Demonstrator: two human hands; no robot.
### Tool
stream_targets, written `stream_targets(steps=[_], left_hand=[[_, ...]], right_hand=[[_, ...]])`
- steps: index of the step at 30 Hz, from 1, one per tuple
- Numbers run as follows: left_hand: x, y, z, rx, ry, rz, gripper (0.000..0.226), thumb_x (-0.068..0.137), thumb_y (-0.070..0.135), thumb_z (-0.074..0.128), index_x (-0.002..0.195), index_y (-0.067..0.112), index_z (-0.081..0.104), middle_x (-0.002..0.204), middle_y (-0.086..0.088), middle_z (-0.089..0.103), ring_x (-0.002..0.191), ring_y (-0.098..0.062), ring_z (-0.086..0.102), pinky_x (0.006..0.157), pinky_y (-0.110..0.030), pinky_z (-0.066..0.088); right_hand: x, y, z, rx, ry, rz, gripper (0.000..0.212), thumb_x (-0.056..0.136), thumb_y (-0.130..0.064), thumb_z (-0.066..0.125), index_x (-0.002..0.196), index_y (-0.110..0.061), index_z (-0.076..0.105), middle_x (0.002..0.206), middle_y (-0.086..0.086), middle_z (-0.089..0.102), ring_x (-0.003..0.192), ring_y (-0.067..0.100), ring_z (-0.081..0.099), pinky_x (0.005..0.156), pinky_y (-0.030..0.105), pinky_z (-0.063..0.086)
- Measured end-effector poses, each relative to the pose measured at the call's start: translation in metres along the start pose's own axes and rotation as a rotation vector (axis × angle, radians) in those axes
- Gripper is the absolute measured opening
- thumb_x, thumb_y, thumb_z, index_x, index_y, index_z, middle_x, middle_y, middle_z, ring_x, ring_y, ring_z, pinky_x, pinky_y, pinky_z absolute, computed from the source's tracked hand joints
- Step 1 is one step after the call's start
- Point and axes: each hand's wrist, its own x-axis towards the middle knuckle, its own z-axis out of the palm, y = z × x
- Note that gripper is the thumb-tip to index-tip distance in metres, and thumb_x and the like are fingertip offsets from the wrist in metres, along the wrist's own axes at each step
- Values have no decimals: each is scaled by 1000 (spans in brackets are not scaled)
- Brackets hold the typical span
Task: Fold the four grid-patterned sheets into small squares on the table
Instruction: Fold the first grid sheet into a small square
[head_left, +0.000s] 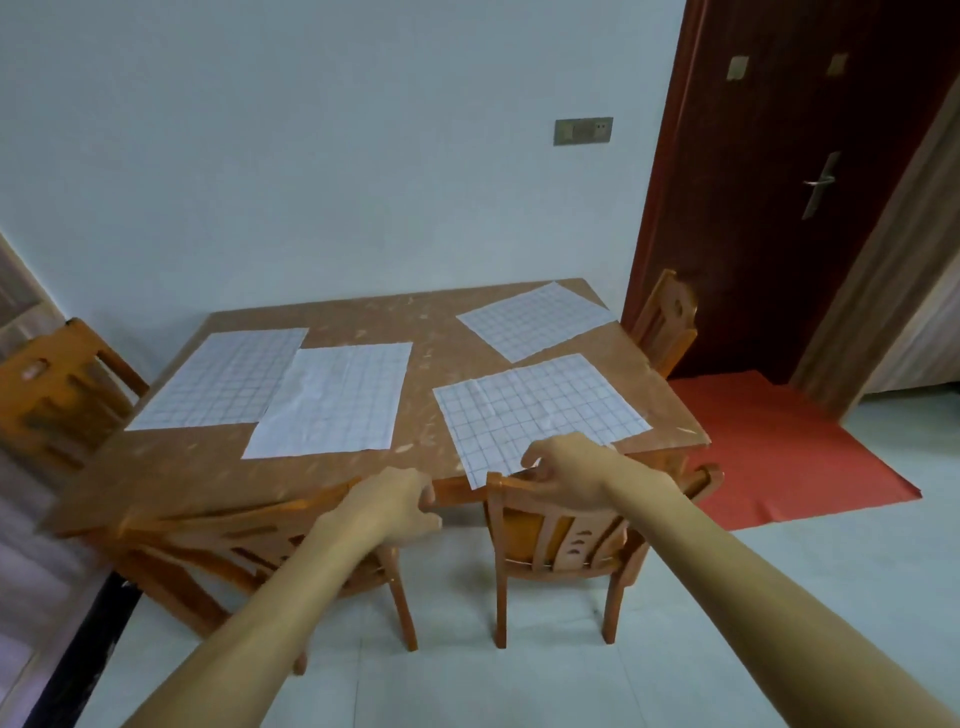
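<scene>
A home dining room: wooden table (426, 364), matching chairs (561, 540), red door (779, 182).

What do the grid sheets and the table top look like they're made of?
Grid sheets: probably thin paper, matte white, showing creases. Table top: glossy brown with pale flecks, perhaps marble-look laminate or stone; the look leaves it open.

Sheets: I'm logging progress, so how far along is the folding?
Done: nothing. On the table, the far-left sheet, middle sheet, far-right sheet and near sheet all lie flat. In hand: the right hand is at the near sheet's front edge, grip unclear; the left hand is by a chair back. Left: all four folds.
</scene>
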Motion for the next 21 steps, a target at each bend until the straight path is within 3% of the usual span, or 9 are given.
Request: stream_targets(steps=[3, 9, 13, 17, 21], left_hand=[[49, 17, -18, 1, 23, -12, 30, 90, 42, 64, 113, 23, 63, 125, 1, 62, 114, -17, 59, 90, -35, 52], [129, 38, -43, -45, -9, -20, 30, 91, 39, 63, 112, 17, 65, 104, -1, 68, 94, -19, 63, 85, -36, 55], [189, 34, -45, -55, -31, 15, 31, 90, 42, 63, 115, 24, 63, 101, 4, 64, 89, -14, 61, 72, -25, 49], [256, 26, -46, -50, -39, 74, 34, 91, 42, 63, 122, 27, 62, 114, 2, 68, 96, -15, 64, 86, -36, 56], [319, 18, -51, -46, -84, 136, 35, 94, 40, 60, 126, 27, 60, 117, 0, 67, 100, -19, 67, 89, -39, 56]], right_hand=[[44, 33, -22, -4, -32, 9, 45, 93, -30, 63, 137, -22, 52, 133, 1, 60, 115, 18, 59, 98, 33, 50], [114, 75, -50, 28, -53, 24, 44, 94, -29, 61, 137, -24, 51, 133, 1, 59, 114, 19, 60, 97, 36, 51], [163, 96, -55, 26, -73, 27, 44, 95, -28, 61, 138, -23, 51, 134, 2, 59, 116, 21, 60, 99, 37, 51], [218, 116, -59, 9, -90, 69, 45, 95, -28, 60, 139, -21, 50, 134, 3, 59, 115, 21, 59, 98, 36, 51], [266, 129, -66, 10, -99, 122, 46, 96, -27, 60, 140, -20, 49, 135, 4, 58, 117, 22, 59, 98, 37, 51]])
